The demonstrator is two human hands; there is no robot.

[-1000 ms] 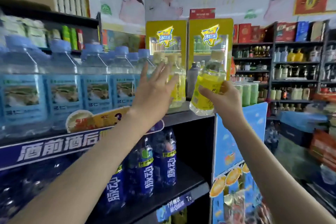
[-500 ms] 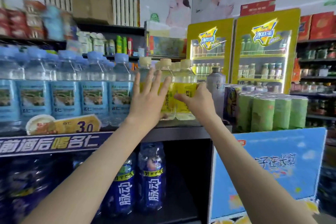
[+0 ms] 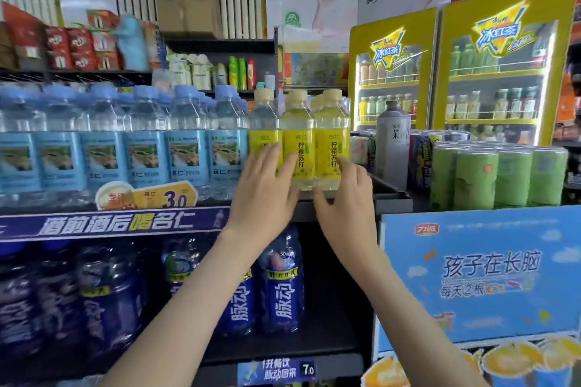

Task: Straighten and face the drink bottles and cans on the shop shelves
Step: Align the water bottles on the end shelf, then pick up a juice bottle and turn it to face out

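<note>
Three yellow-label lemon soda bottles stand upright side by side at the right end of the upper shelf [image 3: 390, 198], labels facing out: left one [image 3: 263, 126], middle one [image 3: 298, 138], right one [image 3: 332, 135]. My left hand [image 3: 264, 188] lies with spread straight fingers against the lower part of the left and middle bottles. My right hand [image 3: 345, 195] is just right of it. Its relaxed fingers touch the lower front of the right bottle and grip nothing. More yellow caps show behind this front row.
A row of blue-label water bottles [image 3: 141, 154] fills the shelf to the left, above a price tag [image 3: 147, 196]. Dark blue bottles [image 3: 279, 289] stand on the lower shelf. To the right are a grey bottle [image 3: 393, 141], green cans [image 3: 496, 176], a blue cardboard display [image 3: 481, 276] and yellow fridges [image 3: 500, 72].
My right hand set the yellow bottle it carried onto the shelf beside the others and let go. Both hands have dropped to the bottles' lower parts. The view has shifted left.
</note>
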